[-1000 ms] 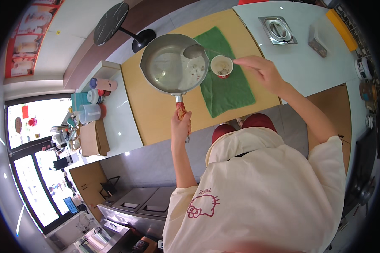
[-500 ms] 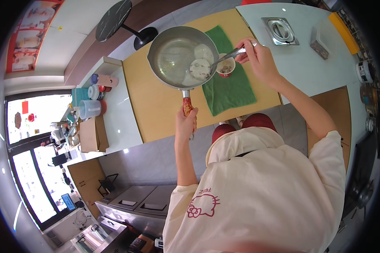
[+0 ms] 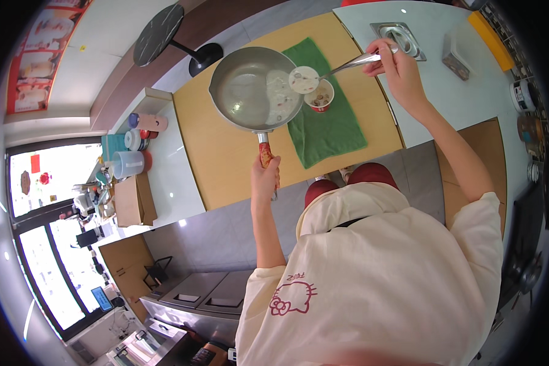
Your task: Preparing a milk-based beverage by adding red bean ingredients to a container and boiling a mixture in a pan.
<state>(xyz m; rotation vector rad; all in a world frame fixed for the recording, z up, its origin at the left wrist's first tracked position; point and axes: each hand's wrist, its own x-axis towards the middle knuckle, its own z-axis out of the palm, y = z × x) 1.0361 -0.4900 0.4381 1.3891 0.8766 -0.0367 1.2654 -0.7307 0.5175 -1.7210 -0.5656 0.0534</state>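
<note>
My left hand [image 3: 266, 177] is closed round the red-patterned handle of a grey saucepan [image 3: 230, 104], which is tipped so that whitish soupy liquid [image 3: 279, 97] with bits in it gathers at its right side. In my right hand [image 3: 397, 72] is a metal ladle [image 3: 355, 63], its bowl full of the same milky liquid. That bowl overlaps the pan's right rim and the edge of a small paper cup [image 3: 321, 96]. Dark bits show inside the cup, which stands on a green cloth [image 3: 335, 135].
The cloth lies on a light wooden tabletop [image 3: 210, 161]. At the right, a pale counter [image 3: 430, 97] bears a recessed metal lid [image 3: 402, 38] and a clear plastic container [image 3: 455, 56]. On the left counter are a cardboard box [image 3: 134, 198] and a translucent pitcher [image 3: 128, 164].
The ladle has risen out of the pan and moved right toward the cup, filled with liquid. My right hand moved right and slightly away from me; my left still grips the handle.
</note>
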